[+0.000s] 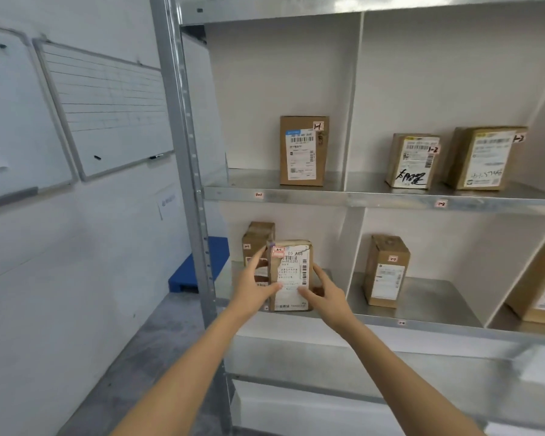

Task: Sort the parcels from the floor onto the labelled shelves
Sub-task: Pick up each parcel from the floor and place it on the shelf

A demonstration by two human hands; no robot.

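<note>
Cardboard parcel (291, 275) stands upright at the front of the lower-left shelf (375, 321) bay. My left hand (255, 283) and right hand (326, 294) clasp its sides, thumbs on the label. I judge this the placing step. Next, seat it beside the rear box (258, 237), then let go.

Two whiteboards (107, 105) hang on the wall (76, 278) at 9 o'clock of the shelving unit (186, 121). Upper shelf (296, 196): one box (304, 151) in the left bay, two boxes (412, 162) (485, 158) side by side in the right bay. Lower shelf (375, 319), left bay: the front parcel (291, 275) stands at the edge, held between left hand (252, 284) and right hand (328, 294); the rear parcel (257, 239) is behind it at 11 o'clock.
</note>
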